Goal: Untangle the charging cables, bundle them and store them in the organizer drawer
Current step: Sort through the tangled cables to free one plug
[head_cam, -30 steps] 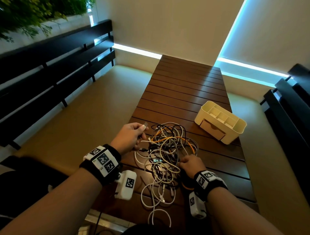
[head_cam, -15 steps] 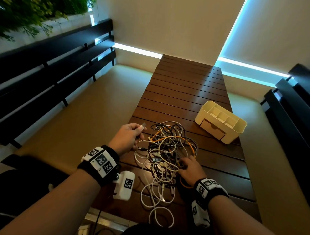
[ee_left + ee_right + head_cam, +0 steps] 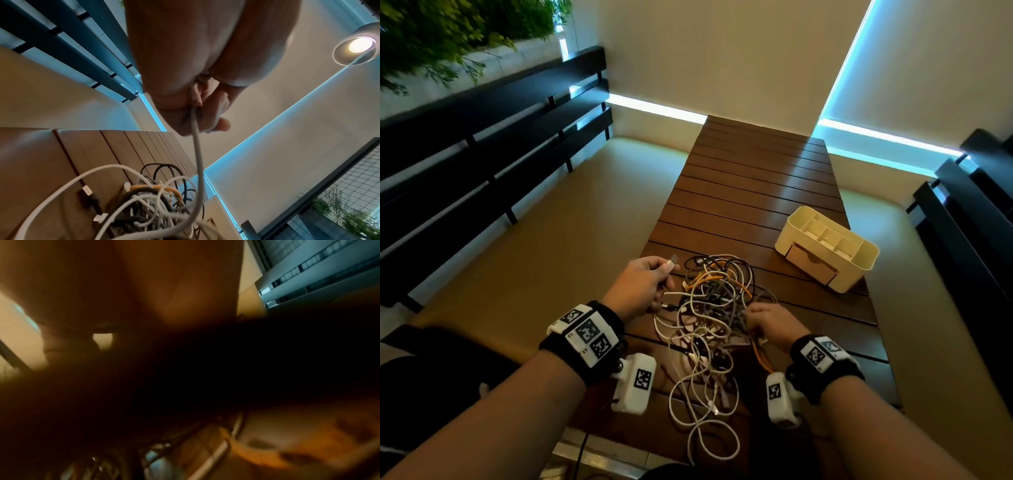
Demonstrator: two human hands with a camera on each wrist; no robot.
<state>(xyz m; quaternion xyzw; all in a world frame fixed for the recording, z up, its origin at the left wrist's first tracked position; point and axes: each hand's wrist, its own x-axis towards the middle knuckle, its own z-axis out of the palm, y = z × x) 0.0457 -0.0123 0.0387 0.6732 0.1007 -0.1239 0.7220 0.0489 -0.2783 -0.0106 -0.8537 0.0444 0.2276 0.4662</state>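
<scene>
Head view: my left hand point(image 3: 643, 286) pinches a white cable point(image 3: 196, 155) beside the tangle point(image 3: 714, 305); right hand point(image 3: 774, 323) grips its near strands.

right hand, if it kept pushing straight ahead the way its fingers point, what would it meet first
The right hand already sits at the near right edge of the tangled cables, so it would go deeper into them first. The organizer lies farther off to the right, probably outside that line.

Dim warm room; cyan strip lights point(image 3: 654, 107) glow along the walls. Wide-angle bending at edges. Right wrist view dark, blurred.
</scene>
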